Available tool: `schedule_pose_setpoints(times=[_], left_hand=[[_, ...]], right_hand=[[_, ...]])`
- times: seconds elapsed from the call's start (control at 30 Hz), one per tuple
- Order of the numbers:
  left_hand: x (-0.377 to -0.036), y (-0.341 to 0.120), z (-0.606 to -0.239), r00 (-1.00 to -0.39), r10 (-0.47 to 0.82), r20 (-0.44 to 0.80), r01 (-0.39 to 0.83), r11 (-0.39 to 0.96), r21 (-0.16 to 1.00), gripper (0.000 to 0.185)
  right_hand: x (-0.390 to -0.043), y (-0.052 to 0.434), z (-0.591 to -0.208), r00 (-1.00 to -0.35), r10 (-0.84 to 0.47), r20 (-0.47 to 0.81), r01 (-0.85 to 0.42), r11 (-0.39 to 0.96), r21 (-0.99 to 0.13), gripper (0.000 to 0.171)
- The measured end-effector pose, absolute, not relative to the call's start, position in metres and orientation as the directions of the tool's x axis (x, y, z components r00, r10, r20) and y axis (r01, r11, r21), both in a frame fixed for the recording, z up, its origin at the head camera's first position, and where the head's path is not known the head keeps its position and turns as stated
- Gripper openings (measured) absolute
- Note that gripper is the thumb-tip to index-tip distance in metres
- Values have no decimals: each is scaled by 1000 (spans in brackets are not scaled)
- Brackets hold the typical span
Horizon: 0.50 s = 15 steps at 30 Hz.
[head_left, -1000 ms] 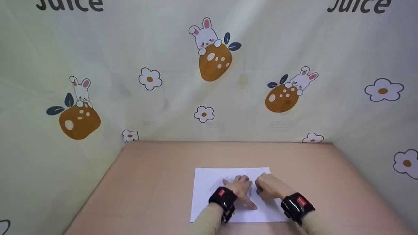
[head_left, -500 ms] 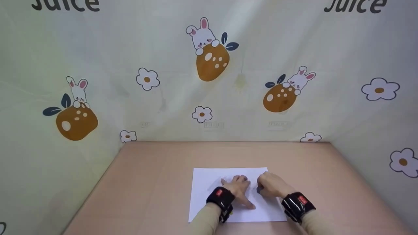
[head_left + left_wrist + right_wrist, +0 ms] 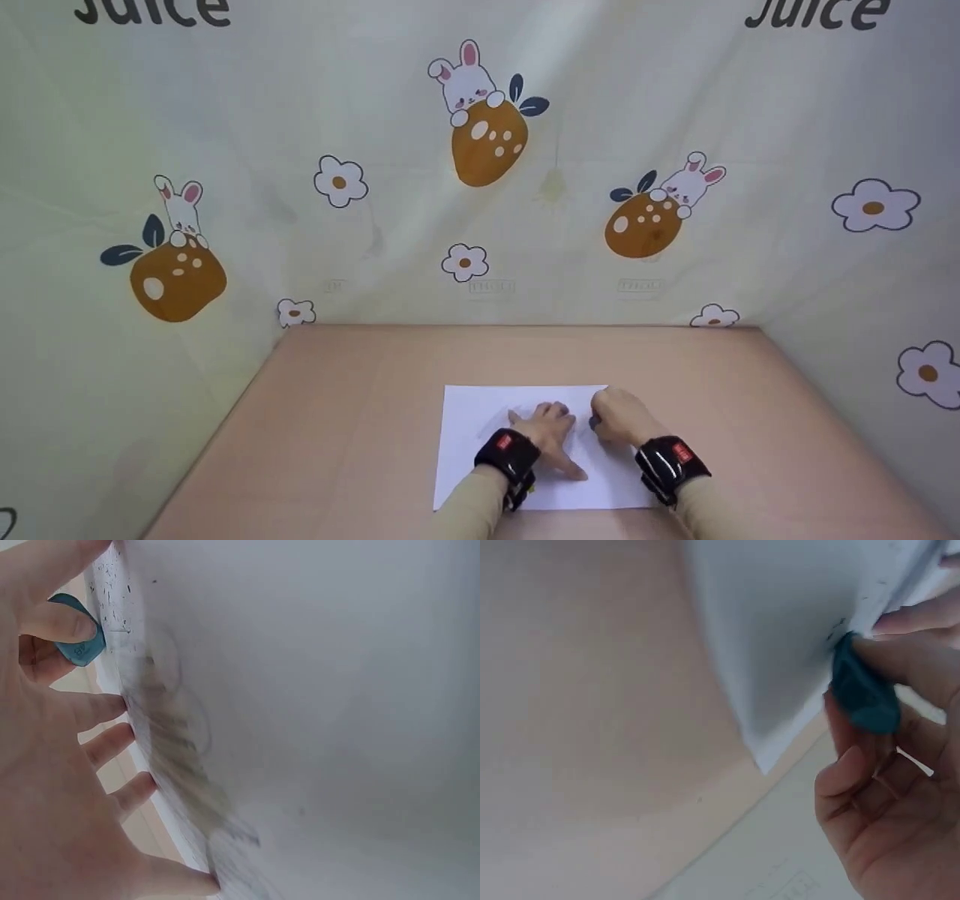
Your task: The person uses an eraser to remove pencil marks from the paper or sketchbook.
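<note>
A sheet of white paper lies on the table, marked with faint pencil lines. My left hand rests on it with fingers spread, thumb out towards the near side. At the sheet's right part, my right hand pinches a teal eraser between thumb and fingers. The eraser's edge is right at the paper, and dark crumbs lie around it in the left wrist view. In the head view most of the eraser is hidden by the right hand.
The tabletop is pale pinkish brown. Behind and at both sides hangs a light cloth printed with rabbits, fruit and flowers. Black bands sit on both wrists, and a small yellow spot shows by the left one.
Over the last half second my right hand has moved a little away from me, up towards the paper's far right corner, with the eraser. The left hand stays in place.
</note>
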State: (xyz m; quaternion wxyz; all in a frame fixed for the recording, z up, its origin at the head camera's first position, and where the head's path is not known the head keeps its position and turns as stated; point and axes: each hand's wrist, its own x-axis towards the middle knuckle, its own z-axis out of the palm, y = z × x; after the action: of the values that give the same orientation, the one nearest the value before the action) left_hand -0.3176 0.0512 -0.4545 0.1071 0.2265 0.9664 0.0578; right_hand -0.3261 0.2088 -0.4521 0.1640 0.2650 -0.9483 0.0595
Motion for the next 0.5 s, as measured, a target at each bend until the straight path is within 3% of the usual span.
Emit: schedule_pose_setpoints(times=[0.17, 0.37, 0.5], left_hand=[[-316, 51, -454, -876, 449, -176, 418, 889, 187, 79], [-315, 51, -452, -873, 450, -188, 422, 890, 170, 80], [-315, 52, -452, -874, 446, -193, 416, 892, 179, 84]], right_hand=[[-322, 203, -453, -709, -628, 320, -664, 748, -4, 12], [-328, 203, -459, -767, -494, 410, -550, 835, -22, 17], [-326, 199, -458, -753, -540, 376, -609, 789, -85, 14]])
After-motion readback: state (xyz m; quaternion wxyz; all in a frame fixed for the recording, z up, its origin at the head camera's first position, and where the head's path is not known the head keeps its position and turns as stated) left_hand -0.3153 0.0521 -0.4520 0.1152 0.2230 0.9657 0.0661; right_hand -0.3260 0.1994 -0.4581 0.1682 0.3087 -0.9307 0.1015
